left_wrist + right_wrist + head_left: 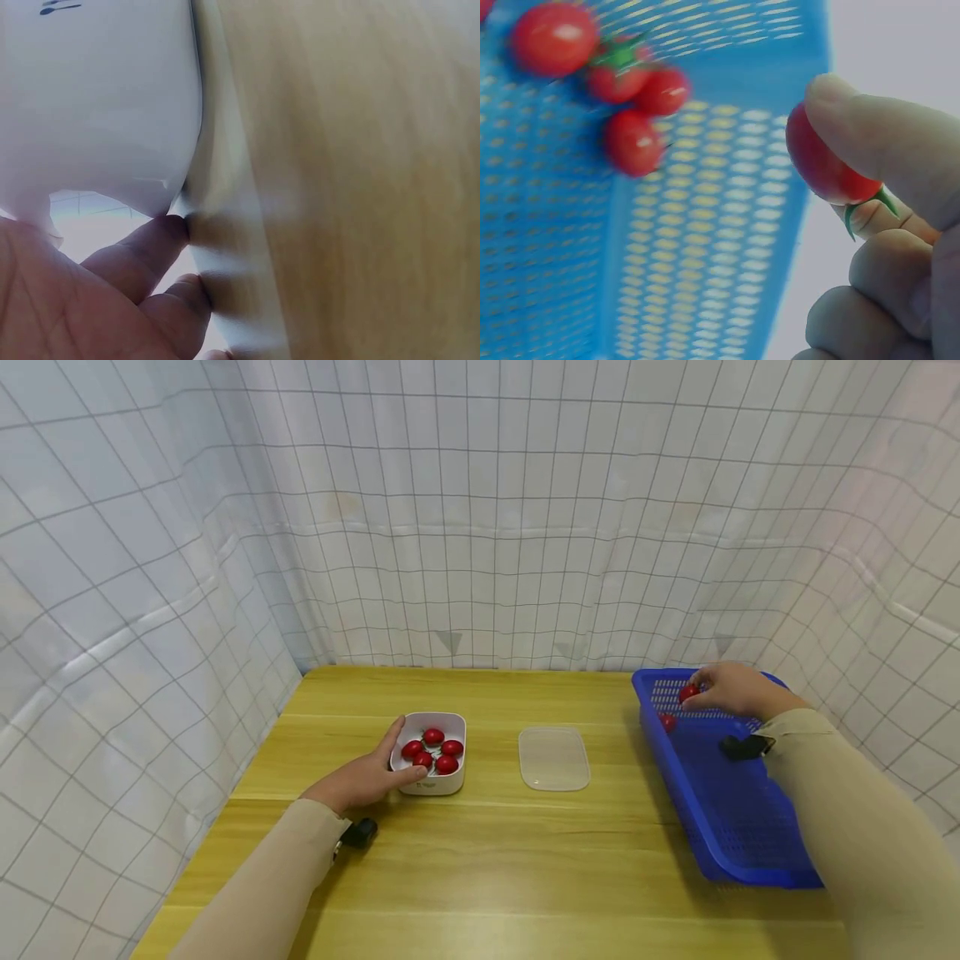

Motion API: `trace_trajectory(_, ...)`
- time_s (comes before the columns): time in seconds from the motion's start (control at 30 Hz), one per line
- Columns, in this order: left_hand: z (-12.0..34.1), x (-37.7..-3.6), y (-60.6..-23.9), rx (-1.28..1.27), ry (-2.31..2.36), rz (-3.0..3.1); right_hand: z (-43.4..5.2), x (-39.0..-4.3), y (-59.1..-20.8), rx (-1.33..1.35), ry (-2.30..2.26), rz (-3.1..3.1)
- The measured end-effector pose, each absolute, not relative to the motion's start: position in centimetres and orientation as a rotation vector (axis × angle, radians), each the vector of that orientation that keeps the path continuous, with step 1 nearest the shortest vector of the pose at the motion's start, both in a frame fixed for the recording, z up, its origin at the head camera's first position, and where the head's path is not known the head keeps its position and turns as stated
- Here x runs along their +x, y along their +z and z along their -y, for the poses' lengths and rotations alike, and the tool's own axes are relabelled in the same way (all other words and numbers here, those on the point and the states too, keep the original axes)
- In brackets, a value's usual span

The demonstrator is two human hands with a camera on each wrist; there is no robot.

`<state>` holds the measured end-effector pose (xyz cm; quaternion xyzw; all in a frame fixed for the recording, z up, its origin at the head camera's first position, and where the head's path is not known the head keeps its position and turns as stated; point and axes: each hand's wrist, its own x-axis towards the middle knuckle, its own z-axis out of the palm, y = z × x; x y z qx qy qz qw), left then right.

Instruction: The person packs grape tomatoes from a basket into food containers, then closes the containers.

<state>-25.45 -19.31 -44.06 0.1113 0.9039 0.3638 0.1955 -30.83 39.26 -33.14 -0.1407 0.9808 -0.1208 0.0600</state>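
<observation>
Currently: right hand (738,691) pinches a cherry tomato (821,163) between thumb and fingers, over the far end of the blue perforated basket (738,827); more tomatoes (622,94) lie inside. Left hand (362,779) cups the white container (435,783) of tomatoes, fingers relaxed against its wall. Clear lid (553,758) sits between, on the yellow wooden table (480,877). White grid-pattern curtain (480,527) on three sides.
</observation>
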Motion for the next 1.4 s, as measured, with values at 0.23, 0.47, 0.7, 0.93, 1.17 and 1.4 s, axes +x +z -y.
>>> trace_trajectory(0.23, 19.2, -25.6, -44.1, 0.305, 1.009, -2.527, -36.5, -31.2, -30.6, -0.494, -0.438, -3.006)
trace_trajectory(0.47, 19.2, -25.7, -44.1, 0.313, 1.010, -2.528, -31.3, -31.2, -29.2, -0.490, -0.403, -2.992)
trace_trajectory(0.7, 19.2, -25.8, -44.2, 0.334, 0.995, -2.538, -26.3, -31.6, -29.4, -0.554, -0.518, -2.928)
trace_trajectory(0.93, 19.2, -25.6, -43.9, 0.334, 0.987, -2.542, -21.3, -32.2, -30.5, -0.709, -0.562, -2.858)
trace_trajectory(1.17, 19.2, -25.5, -43.8, 0.318, 1.027, -2.526, -16.5, -32.2, -31.9, -0.809, -0.626, -2.788)
trace_trajectory(1.4, 19.3, -25.4, -43.9, 0.299, 1.050, -2.511, -12.3, -32.2, -33.2, -0.854, -0.636, -2.705)
